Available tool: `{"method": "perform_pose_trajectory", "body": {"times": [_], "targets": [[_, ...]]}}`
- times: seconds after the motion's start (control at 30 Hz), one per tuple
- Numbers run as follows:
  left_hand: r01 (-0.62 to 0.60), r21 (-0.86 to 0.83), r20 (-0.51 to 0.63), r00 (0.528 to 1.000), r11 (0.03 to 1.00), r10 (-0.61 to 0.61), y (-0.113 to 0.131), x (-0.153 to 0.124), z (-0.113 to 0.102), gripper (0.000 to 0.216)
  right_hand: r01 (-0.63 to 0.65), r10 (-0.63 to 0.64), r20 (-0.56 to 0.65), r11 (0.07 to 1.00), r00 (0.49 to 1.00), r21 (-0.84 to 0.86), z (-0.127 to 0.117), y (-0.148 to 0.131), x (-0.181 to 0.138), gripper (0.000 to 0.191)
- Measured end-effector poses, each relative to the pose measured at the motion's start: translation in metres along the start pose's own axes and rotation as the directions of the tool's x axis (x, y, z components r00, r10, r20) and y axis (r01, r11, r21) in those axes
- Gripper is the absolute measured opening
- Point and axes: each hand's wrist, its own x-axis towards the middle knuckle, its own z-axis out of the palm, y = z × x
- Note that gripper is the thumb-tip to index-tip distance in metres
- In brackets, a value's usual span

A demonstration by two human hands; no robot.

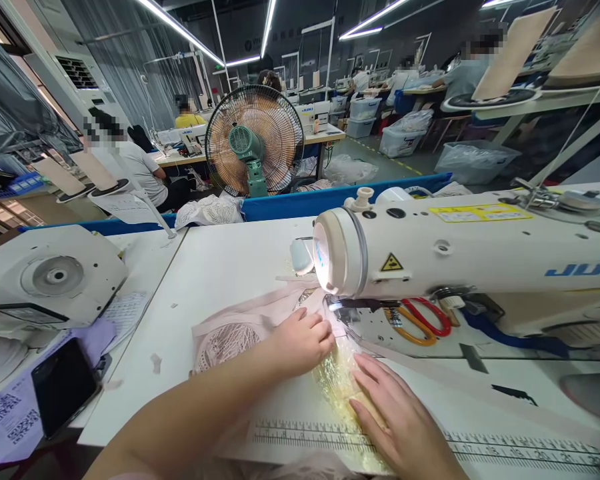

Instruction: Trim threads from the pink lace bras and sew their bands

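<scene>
A pale pink lace garment piece lies on the white sewing table, its smooth band running up to the needle area of the sewing machine. With fingers curled, my left hand grips the fabric just in front of the presser foot. My right hand rests nearer the table's front edge, fingers stretched out and lying on a crinkled, shiny yellowish sheet. The machine head hides part of the fabric under it.
Red-handled and orange-handled scissors lie under the machine arm. A printed ruler runs along the table front. To the left are a phone and another machine. A large fan stands beyond; several people sit farther back.
</scene>
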Motion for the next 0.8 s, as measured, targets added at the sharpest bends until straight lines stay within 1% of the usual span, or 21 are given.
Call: {"method": "perform_pose_trajectory", "body": {"times": [0.2,0.33,0.43,0.57,0.67,0.8], "targets": [[0.009,-0.011,0.046,0.999,1.000,-0.008,-0.007,0.004,0.000,0.025,-0.004,0.004,-0.006,1.000,1.000,0.001,0.001,0.001,-0.001,0.028],[0.012,-0.012,0.053,0.999,1.000,-0.011,-0.011,0.006,0.001,0.027,-0.009,0.009,-0.013,1.000,1.000,0.008,0.001,0.001,-0.001,0.027],[0.033,-0.013,0.071,0.997,0.999,-0.032,-0.013,0.008,-0.001,0.026,-0.017,0.017,-0.016,1.000,1.000,0.011,0.001,0.001,0.000,0.027],[0.058,-0.018,0.131,0.990,0.998,-0.055,-0.019,0.012,-0.003,0.026,-0.026,0.026,-0.029,1.000,0.999,0.011,0.001,0.002,0.001,0.026],[0.078,-0.025,0.169,0.983,0.997,-0.073,-0.025,0.015,-0.001,0.027,-0.023,0.023,-0.029,1.000,0.999,0.007,0.002,0.003,0.000,0.027],[0.129,-0.022,0.179,0.976,0.991,-0.123,-0.028,0.016,0.003,0.026,-0.028,0.028,-0.051,1.000,0.998,0.011,0.003,0.001,0.001,0.026]]}}
